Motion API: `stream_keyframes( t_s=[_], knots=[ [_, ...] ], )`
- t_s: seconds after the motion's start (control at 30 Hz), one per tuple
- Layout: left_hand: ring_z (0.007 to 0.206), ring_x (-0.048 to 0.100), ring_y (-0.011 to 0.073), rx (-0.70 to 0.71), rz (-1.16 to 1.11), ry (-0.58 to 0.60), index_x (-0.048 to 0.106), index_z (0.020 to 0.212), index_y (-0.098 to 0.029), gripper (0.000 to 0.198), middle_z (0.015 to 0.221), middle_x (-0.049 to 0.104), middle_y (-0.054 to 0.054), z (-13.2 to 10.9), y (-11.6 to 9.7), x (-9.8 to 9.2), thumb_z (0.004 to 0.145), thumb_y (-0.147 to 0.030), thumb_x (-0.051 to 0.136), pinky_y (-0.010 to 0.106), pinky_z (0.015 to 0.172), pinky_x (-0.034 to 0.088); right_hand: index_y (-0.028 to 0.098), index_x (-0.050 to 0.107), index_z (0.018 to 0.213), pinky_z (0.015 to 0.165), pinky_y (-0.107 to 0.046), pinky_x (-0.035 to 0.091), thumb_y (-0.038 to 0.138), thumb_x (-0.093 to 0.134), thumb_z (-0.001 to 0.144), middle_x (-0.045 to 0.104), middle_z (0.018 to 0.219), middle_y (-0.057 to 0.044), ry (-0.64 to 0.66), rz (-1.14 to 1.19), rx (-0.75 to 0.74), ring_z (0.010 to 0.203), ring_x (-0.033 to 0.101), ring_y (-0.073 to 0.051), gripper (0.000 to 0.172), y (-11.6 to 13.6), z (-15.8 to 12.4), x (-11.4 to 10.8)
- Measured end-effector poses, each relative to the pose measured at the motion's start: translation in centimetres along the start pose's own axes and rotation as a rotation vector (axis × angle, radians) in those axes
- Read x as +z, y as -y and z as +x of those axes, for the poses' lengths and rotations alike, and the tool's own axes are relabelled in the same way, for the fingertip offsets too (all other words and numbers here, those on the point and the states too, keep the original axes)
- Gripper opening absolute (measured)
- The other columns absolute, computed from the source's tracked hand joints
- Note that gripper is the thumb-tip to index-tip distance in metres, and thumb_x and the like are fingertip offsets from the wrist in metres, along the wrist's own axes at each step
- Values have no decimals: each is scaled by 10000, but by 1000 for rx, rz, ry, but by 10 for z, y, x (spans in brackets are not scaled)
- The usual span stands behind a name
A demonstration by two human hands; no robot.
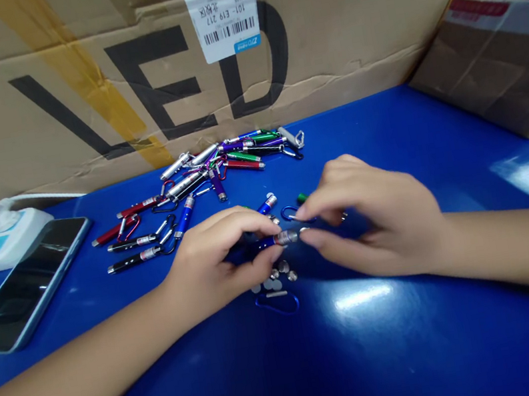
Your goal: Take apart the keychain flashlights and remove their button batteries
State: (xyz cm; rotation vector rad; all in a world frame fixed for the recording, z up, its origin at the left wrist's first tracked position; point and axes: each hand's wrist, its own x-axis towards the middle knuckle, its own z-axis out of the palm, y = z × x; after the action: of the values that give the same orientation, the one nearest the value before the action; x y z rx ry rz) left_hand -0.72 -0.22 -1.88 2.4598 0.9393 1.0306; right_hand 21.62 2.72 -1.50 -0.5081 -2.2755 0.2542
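My left hand point(230, 251) grips a small blue keychain flashlight point(267, 243) between thumb and fingers, its silver end facing right. Close to that end, my right hand point(373, 213) pinches a small silvery piece point(304, 230), too blurred to name surely. Below the flashlight lie several button cells point(292, 276), pale round discs point(274, 285) and a blue carabiner clip point(278, 302). Behind my fingers I see another blue flashlight point(267, 204), a second blue carabiner point(291, 212) and a green piece point(301, 198), partly hidden by my right hand.
A loose pile of coloured keychain flashlights point(208, 167) lies against a large cardboard box point(341, 23) marked LED. At the left are a phone point(35, 283) and a white power strip point(2, 238). Another carton point(490, 65) stands on the blue table point(399, 365) at the right.
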Motion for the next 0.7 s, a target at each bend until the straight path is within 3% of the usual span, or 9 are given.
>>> stream_keyframes(
  t_s=[0.1, 0.17, 0.3, 0.53, 0.7],
  knots=[
    [806, 640, 102, -60, 4, -53, 595, 1104, -172, 245, 910, 700, 24, -2, 3, 1, 863, -151, 634, 196, 699, 516, 184, 577, 895, 671, -297, 352, 177, 579, 850, 486, 669, 34, -45, 83, 129, 638, 485, -118, 45, -2, 0, 2],
    [795, 635, 109, -107, 13, -95, 589, 1151, -174, 283, 915, 693, 28, -2, 4, 1, 871, -169, 626, 209, 697, 517, 179, 610, 844, 699, -309, 346, 204, 603, 826, 527, 727, 4, 94, 31, 138, 711, 507, -140, 31, -5, 0, 5],
    [807, 644, 140, -114, 26, -128, 627, 1059, -163, 193, 904, 682, 49, -1, 5, 0, 867, -181, 622, 246, 703, 529, 211, 686, 840, 735, -332, 298, 305, 655, 819, 569, 836, -29, 332, -108, 195, 833, 515, -188, 101, -8, 0, 10],
    [819, 633, 120, -32, 58, -91, 637, 1000, -140, 136, 920, 693, 54, 2, 4, -1, 866, -162, 624, 219, 712, 530, 258, 722, 843, 738, -317, 247, 252, 687, 826, 620, 880, -12, 457, -95, 264, 864, 524, -180, 39, -9, 11, 13],
    [846, 633, 112, -10, 60, -75, 635, 1002, -140, 151, 918, 694, 44, 2, 4, 0, 852, -121, 628, 207, 739, 528, 227, 709, 782, 719, -318, 224, 204, 642, 850, 633, 852, -15, 529, -146, 280, 852, 534, -185, 99, -6, 17, 11]
  ],
)
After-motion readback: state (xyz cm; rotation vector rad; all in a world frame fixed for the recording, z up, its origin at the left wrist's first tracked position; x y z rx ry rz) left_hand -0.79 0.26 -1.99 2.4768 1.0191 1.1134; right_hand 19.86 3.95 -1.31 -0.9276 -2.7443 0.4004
